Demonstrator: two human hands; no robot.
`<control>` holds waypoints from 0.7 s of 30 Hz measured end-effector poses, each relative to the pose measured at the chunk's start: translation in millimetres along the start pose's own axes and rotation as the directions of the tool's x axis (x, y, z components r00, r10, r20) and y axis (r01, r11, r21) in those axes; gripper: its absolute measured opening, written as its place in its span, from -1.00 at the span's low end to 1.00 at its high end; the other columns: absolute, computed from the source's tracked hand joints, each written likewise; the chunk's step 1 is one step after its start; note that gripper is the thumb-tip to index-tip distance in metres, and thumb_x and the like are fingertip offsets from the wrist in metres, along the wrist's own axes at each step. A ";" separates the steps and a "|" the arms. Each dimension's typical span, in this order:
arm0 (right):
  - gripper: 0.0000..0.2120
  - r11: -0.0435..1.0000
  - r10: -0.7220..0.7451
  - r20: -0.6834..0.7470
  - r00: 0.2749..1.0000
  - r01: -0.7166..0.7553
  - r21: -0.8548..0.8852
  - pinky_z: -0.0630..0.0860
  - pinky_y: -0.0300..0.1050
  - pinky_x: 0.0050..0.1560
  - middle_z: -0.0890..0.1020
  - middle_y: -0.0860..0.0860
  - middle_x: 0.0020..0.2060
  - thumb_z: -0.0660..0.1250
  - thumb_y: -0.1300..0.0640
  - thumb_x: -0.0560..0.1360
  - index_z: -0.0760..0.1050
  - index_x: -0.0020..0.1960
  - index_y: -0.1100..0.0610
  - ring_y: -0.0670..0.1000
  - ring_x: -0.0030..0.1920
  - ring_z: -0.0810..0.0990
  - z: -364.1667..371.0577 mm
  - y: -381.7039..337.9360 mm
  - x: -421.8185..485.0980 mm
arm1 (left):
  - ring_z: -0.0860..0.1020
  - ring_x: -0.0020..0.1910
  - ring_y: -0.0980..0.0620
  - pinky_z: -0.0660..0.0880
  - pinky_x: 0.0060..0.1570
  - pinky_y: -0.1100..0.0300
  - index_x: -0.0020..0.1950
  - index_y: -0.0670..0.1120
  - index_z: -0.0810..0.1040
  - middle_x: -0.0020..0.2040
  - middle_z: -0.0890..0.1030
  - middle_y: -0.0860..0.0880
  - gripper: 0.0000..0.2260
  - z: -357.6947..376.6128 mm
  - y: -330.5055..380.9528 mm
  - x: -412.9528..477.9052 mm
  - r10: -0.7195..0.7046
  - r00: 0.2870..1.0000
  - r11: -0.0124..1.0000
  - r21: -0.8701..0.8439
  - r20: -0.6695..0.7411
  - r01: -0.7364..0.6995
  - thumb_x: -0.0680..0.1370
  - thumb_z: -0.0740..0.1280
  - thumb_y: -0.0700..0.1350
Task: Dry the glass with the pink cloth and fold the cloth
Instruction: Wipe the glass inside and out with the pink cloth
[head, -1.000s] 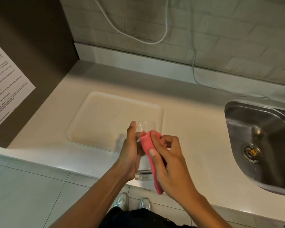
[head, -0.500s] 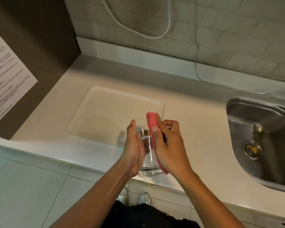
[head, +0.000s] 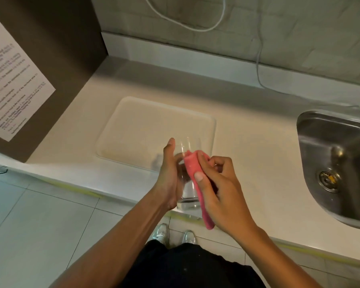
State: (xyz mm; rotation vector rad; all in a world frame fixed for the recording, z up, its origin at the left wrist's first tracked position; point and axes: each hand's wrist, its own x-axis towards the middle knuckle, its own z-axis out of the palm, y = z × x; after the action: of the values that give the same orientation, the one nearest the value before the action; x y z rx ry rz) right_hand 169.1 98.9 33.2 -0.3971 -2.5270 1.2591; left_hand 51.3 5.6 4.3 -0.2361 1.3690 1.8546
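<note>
Drying the clear tumbler glass [head: 187,190] above the bench's [head: 258,163] front edge.
Left hand [head: 168,179] grips the slippery, fragile wall; right hand [head: 220,192] pinches the soft pink cloth [head: 197,183] against it.

Lighting: dim, warm indoor cast; soft shadow band along rear of surface [head: 247,142]; specular glare on sink [head: 330,146] basin; wide-angle bowing at edges; notice [head: 10,84] text blurred, illegible.
</note>
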 end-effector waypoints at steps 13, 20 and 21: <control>-0.60 0.980 0.186 0.003 0.982 -0.186 0.070 0.62 -0.11 0.01 0.33 -0.10 0.13 0.09 -0.15 0.68 0.33 0.50 -0.21 -0.09 0.05 0.55 -2.9 1.1 13.3 | 0.69 0.07 -0.24 0.58 0.15 -0.06 0.27 -0.20 0.65 0.02 0.74 -0.26 -0.22 1.5 -4.7 -6.7 0.004 1.000 0.999 0.047 -0.009 -0.004 0.66 -0.01 0.44; -0.54 0.997 -0.045 0.020 0.999 0.046 -0.061 0.30 -0.48 0.24 0.27 -0.17 0.24 0.10 -0.12 0.67 0.23 0.56 -0.20 -0.16 0.32 0.31 13.5 -7.0 -32.0 | 0.75 -0.23 -0.12 0.70 -0.17 0.03 0.05 -0.15 0.60 -0.22 0.76 -0.16 -0.25 -9.1 4.1 1.8 -0.003 1.000 0.999 -0.049 0.022 0.004 0.61 0.02 0.51; -0.55 0.999 -0.015 0.019 1.000 0.016 -0.050 0.34 -0.46 0.20 0.28 -0.16 0.23 0.09 -0.13 0.67 0.24 0.55 -0.21 -0.16 0.30 0.33 11.3 -4.2 -31.6 | 0.75 -0.20 -0.15 0.68 -0.12 0.01 0.08 -0.16 0.58 -0.22 0.75 -0.16 -0.26 -9.0 0.5 0.5 -0.006 1.000 1.000 -0.030 0.014 0.007 0.62 0.02 0.50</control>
State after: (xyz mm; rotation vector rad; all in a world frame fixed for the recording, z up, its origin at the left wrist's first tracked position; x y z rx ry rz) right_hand 193.5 76.6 25.9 -0.3780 -2.5770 1.2016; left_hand 47.8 -2.0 0.8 -0.2420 1.3296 1.8695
